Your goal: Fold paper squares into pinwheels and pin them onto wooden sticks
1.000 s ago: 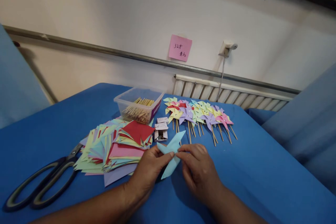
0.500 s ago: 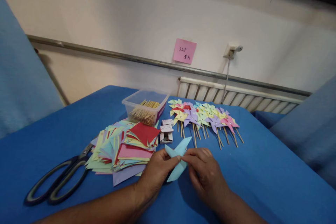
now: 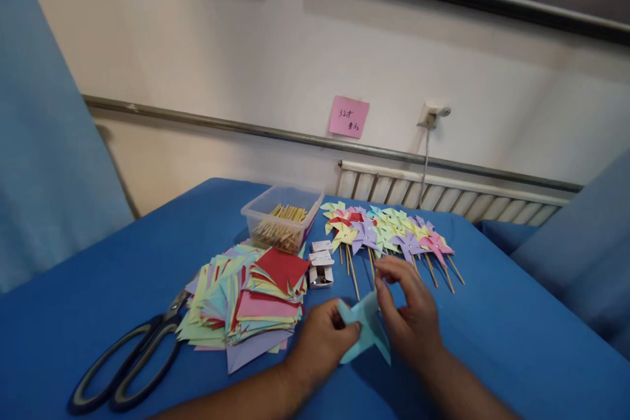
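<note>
A light-blue paper pinwheel [image 3: 367, 335] with cut, folded blades is held above the blue cloth. My left hand [image 3: 327, 335] pinches it near its middle, thumb on top and fingers beneath. At the upper right blade is my right hand [image 3: 411, 308], its thumb and forefinger tips brought together; whatever lies between them is too small to make out. Close by on the left lies a pile of coloured paper squares [image 3: 268, 305], partly cut. Just beyond the hands stand small white boxes [image 3: 321, 266], the nearest open with small metal pieces inside.
Large dark-handled scissors [image 3: 142, 354] lie at the left, blades under the paper pile. A clear plastic tub [image 3: 256, 210] of wooden sticks stands behind it. Finished pinwheels on sticks [image 3: 386, 230] lie at the back right. The blue-covered table [image 3: 211, 210] meets a wall with a radiator [image 3: 453, 193].
The light-blue pinwheel has turned in my left hand. My right hand has moved from its centre up to the right blade. The whole view has tilted upward.
</note>
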The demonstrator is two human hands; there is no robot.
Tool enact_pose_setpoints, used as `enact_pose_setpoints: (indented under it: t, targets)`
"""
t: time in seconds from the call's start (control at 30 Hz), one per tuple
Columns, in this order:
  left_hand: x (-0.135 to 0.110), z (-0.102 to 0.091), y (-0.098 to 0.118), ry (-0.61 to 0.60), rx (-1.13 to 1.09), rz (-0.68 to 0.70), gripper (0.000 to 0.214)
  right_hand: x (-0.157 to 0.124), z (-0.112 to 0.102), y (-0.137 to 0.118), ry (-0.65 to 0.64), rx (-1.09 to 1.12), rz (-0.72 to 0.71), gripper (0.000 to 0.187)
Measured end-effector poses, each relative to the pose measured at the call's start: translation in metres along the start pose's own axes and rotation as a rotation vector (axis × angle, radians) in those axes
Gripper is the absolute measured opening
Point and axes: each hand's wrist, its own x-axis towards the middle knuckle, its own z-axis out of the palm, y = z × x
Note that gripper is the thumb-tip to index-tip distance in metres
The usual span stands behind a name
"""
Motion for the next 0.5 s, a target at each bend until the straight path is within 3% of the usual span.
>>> enact_pose_setpoints:
  t: [0.13, 0.23, 0.3, 0.37, 0.5]
  targets:
    - [-0.002, 0.001, -0.009, -0.066, 0.165, 0.033, 0.007, 0.081, 0.035, -0.013, -0.192, -0.092, -0.094, 0.018]
    - [-0.007, 0.000, -0.006, -0.099, 0.182, 0.014, 0.007, 0.144, 0.081, -0.022, -0.609, -0.394, -0.043, 0.026]
    - [-0.010, -0.001, -0.002, -0.109, 0.186, -0.027, 0.004, 0.175, 0.117, -0.024, -0.742, -0.446, -0.017, 0.022]
    - [-0.012, -0.002, 0.001, -0.161, 0.150, -0.063, 0.005, 0.194, 0.153, -0.023, -0.867, -0.491, 0.024, 0.018]
    - [-0.012, -0.004, -0.001, -0.249, 0.004, -0.090, 0.007, 0.205, 0.210, -0.017, -1.074, -0.560, 0.138, 0.032]
